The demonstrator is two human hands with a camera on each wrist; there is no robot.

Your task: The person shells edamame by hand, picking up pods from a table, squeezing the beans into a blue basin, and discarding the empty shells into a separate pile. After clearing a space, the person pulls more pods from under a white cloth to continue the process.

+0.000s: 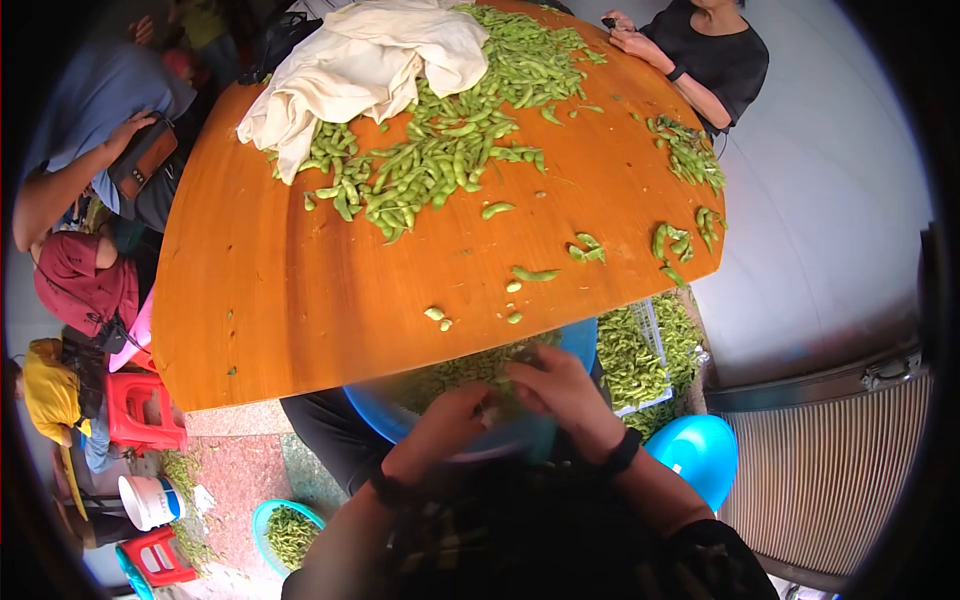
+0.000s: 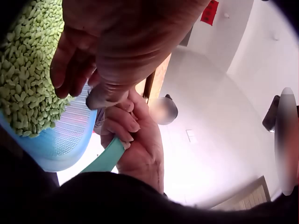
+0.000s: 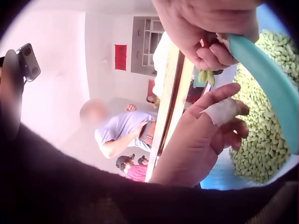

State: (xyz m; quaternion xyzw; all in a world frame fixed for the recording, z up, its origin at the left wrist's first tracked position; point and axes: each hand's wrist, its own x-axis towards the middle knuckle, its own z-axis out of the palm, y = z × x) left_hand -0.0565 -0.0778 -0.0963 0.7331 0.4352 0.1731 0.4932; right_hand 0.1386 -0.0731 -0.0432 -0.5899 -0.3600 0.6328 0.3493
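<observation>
In the head view my left hand [image 1: 455,415] and my right hand [image 1: 565,385] are close together over a blue basin [image 1: 372,412]. Shelled green beans [image 3: 259,154] fill much of its mesh-patterned inside. The right hand [image 3: 210,28] pinches a green bean pod [image 3: 206,77] in its fingertips. A curved teal strip [image 3: 266,79] meets that hand in the right wrist view. Just below the pod, my left hand [image 3: 201,135] has its fingers loosely bent, with a white wrap [image 3: 221,112] round one finger. The left wrist view shows its fingers [image 2: 70,70] over the beans.
Pods [image 1: 430,165] lie heaped on the wooden table [image 1: 330,290], partly under a cream cloth [image 1: 370,60]. More pods fill a crate [image 1: 635,355] and a small basket [image 1: 290,537] on the floor. A person [image 1: 715,50] sits across; others are at the left near red stools [image 1: 145,410].
</observation>
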